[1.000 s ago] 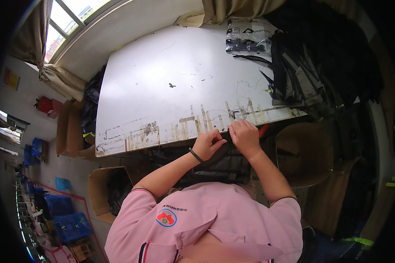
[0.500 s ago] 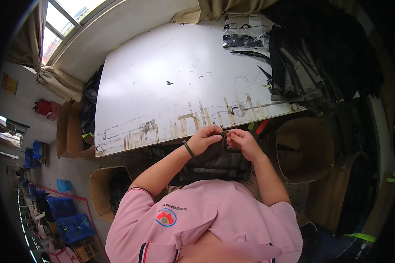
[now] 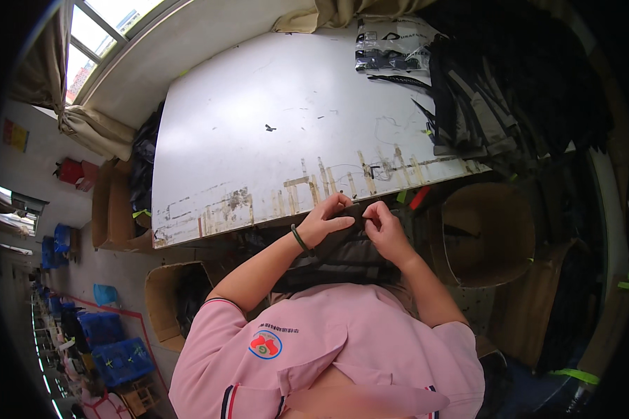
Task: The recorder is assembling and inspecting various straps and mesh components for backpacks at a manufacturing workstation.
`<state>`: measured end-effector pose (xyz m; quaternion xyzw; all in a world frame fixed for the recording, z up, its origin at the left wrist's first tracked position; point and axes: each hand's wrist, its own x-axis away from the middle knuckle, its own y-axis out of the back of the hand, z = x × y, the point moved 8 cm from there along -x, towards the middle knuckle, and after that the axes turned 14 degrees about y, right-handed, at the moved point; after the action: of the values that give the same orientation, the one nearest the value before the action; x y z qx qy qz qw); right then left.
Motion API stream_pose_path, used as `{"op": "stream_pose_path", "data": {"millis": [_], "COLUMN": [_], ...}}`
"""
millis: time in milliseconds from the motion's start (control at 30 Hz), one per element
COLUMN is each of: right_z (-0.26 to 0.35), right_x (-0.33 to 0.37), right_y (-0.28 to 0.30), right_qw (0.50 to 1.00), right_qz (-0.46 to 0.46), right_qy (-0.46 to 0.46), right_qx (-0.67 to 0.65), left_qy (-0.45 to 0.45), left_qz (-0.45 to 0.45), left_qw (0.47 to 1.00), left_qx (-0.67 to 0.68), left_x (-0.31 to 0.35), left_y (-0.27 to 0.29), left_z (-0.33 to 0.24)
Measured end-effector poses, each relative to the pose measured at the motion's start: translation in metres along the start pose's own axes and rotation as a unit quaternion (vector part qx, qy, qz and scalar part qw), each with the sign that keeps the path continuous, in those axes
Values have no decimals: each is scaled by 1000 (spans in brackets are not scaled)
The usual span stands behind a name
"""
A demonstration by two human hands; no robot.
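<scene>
Hands — left hand (image 3: 326, 218), right hand (image 3: 383, 225) — close together, both pinching dark fabric piece (image 3: 342, 255) at table (image 3: 258, 140) edge.

Both hands sat at the near edge of the white worktop (image 3: 258, 126), close together. Left hand (image 3: 325, 220) and right hand (image 3: 384, 230) each pinched the top edge of a dark grey padded fabric piece (image 3: 339, 255) that hung down toward the person's lap; fingers curled shut on it. Black band on the left wrist. Stack of black-and-grey fabric parts (image 3: 482, 105) lay at the worktop's far right. Open cardboard box (image 3: 489, 234) stood just right of the right forearm.
</scene>
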<state>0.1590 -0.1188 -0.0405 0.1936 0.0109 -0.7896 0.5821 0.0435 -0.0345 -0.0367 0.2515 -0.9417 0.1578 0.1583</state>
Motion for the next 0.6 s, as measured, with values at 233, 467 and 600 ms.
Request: {"op": "stream_pose_path", "data": {"millis": [233, 467, 600], "right_z": [-8, 8, 4], "right_x": [-7, -7, 3], "right_y": [23, 16, 29], "right_qw": [977, 997, 940], "right_qz": [-96, 12, 163], "right_qy": [-109, -64, -78], "right_qx": [-157, -34, 289], "left_qy": [136, 183, -18], "left_qz": [-94, -90, -146], "left_qw": [973, 978, 928], "left_qx": [-162, -50, -341], "left_x": [-7, -11, 7], "left_y": [4, 0, -9], "left_z": [16, 33, 8]}}
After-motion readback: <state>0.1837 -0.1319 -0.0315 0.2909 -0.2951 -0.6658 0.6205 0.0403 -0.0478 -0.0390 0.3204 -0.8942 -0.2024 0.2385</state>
